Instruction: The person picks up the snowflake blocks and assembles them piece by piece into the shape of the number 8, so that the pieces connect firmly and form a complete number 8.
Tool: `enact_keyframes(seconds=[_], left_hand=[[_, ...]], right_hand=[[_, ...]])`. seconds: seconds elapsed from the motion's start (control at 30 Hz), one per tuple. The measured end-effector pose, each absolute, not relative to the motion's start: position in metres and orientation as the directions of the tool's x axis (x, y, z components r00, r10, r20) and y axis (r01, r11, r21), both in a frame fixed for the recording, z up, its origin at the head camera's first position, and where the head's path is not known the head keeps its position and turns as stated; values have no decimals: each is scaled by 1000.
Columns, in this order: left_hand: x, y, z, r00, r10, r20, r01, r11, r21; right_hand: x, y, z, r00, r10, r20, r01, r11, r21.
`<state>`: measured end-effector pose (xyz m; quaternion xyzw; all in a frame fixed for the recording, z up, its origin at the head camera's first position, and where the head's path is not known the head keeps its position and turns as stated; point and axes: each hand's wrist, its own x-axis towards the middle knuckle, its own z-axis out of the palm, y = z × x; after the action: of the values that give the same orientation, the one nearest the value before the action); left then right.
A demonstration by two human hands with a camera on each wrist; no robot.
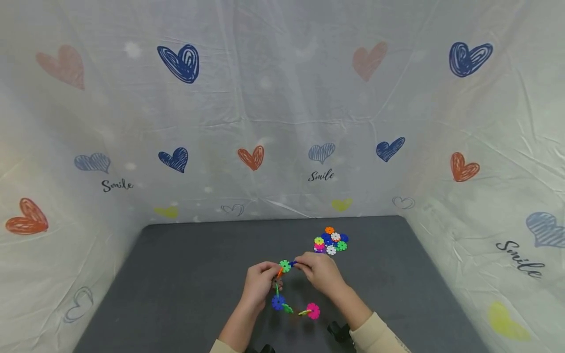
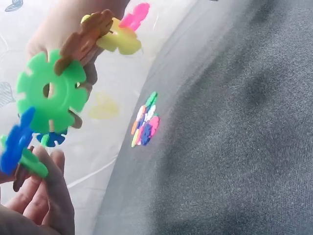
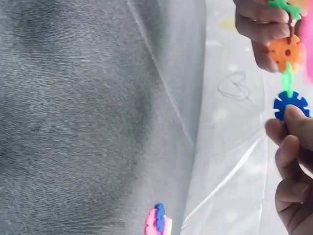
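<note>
My left hand (image 1: 258, 283) grips a chain of interlocking plastic snowflake discs near an orange disc (image 3: 286, 51). At the chain's upper end, the thumb and fingers of my right hand (image 1: 325, 273) pinch a blue disc (image 3: 289, 103). This blue disc joins a green disc (image 3: 287, 80), which sits slotted into the orange one. From the left hand the chain hangs in a curve through another blue disc (image 1: 278, 302) to a pink disc (image 1: 313, 311) at its loose end. A large green disc (image 2: 51, 91) fills the near part of the left wrist view. The left fingers partly hide a brown disc.
A pile of loose discs (image 1: 331, 249) in several colours lies at the back right of the dark grey table (image 1: 190, 279). A white curtain (image 1: 282, 98) printed with hearts stands around the table. Black gear (image 1: 339, 332) is beside the right wrist.
</note>
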<state>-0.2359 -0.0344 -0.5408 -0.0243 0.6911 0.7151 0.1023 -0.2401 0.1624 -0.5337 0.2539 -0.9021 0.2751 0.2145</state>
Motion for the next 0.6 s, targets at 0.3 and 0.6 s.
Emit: enact_keyframes(seconds=[0.3,0.6], left_hand=[[-236,-36,-543,-957,192,-219,-231,-42,972],[-238,-41,-544,-932,259,-254,-249,52,967]], right_hand=[[-245,166,-538,-755,-391,527,-627,667,-403],[-251,178,-527,-837,-448,314,-545,638,-544]])
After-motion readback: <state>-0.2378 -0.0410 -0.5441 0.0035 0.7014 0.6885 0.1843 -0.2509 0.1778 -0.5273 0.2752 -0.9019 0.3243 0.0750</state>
